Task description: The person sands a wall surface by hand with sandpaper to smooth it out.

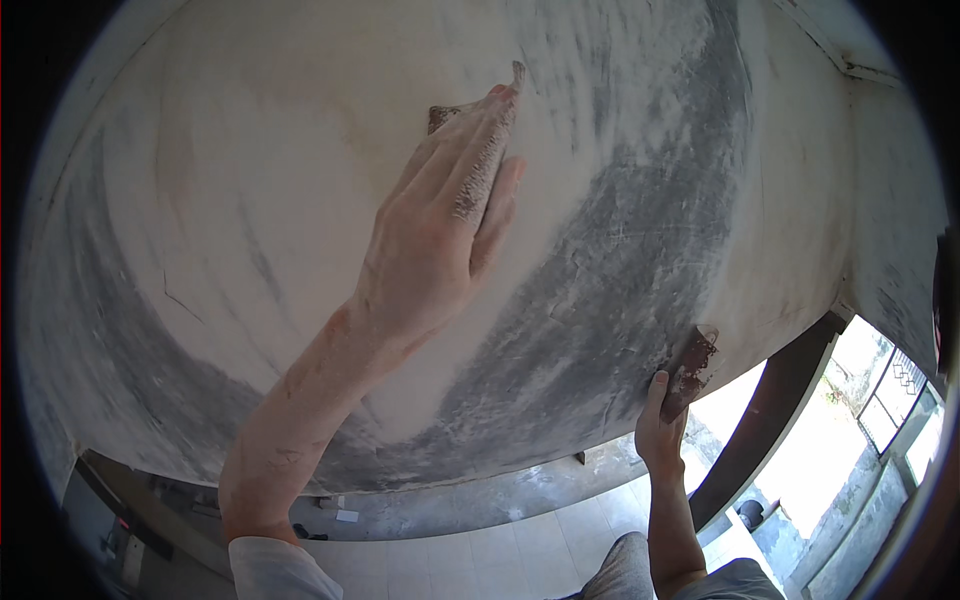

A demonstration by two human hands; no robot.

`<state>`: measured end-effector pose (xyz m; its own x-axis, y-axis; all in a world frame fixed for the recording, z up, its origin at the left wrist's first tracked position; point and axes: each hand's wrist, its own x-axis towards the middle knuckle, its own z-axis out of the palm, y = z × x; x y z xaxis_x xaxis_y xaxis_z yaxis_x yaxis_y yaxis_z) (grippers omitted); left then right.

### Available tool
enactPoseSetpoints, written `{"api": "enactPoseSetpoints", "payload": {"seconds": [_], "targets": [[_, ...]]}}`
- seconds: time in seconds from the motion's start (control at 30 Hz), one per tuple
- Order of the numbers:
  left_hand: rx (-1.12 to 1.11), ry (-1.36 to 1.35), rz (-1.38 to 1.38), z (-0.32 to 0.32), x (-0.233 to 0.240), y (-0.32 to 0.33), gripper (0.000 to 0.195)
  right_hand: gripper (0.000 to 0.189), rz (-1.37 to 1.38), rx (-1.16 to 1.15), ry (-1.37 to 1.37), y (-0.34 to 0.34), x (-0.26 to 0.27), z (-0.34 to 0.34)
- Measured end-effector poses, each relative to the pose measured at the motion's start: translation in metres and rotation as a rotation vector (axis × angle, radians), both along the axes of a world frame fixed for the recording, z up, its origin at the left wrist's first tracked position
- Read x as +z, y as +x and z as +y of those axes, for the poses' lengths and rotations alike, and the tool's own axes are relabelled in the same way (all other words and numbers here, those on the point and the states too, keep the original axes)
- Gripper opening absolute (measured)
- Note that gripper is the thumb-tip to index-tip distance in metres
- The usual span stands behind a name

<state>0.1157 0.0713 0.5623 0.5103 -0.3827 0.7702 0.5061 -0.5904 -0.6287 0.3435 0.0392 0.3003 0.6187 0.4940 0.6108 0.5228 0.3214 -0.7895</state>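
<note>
My left hand point(435, 225) lies flat on a plastered wall point(300, 187) with a dusty brown sheet of sandpaper point(444, 116) under its fingers. One worn edge of the sheet shows between the forefinger and thumb, and a corner sticks out past the fingertips. Most of the sheet is hidden by the hand. Lower and to the right, my right hand point(664, 431) grips another brown abrasive piece point(691, 371), patched with white dust, close to the lower edge of the wall. The plaster is whitish around my left hand, with a broad dark grey, scratched band to its right.
Below the wall's lower edge are a light tiled floor point(487, 559) and a grey ledge point(450, 510) with small objects. At right, a dark frame point(772, 412) borders a bright opening with a metal grille point(892, 390) beyond. A thin crack marks the wall at left.
</note>
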Motion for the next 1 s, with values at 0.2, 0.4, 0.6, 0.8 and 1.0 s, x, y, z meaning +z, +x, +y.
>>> {"api": "enactPoseSetpoints", "payload": {"seconds": [0.2,0.4,0.6,0.8,1.0], "targets": [[-0.437,-0.790,-0.302,-0.023,0.001,-0.018,0.028,0.054,-0.030,0.016,-0.020,-0.002,0.007,-0.009],[-0.541,-0.969,-0.254,-0.027,0.001,-0.028,0.028,0.056,-0.009,0.068,-0.089,0.001,0.010,-0.013],[-0.504,-1.036,-0.363,-0.033,0.007,-0.028,0.030,0.052,-0.025,0.030,-0.036,0.001,0.001,-0.007],[-0.431,-1.056,-0.468,-0.043,0.003,-0.022,0.048,0.055,0.037,-0.064,0.062,-0.006,0.008,-0.014],[-0.256,-1.231,-0.202,-0.053,-0.029,-0.025,0.049,0.043,0.506,0.465,0.640,0.030,0.004,-0.028]]}}
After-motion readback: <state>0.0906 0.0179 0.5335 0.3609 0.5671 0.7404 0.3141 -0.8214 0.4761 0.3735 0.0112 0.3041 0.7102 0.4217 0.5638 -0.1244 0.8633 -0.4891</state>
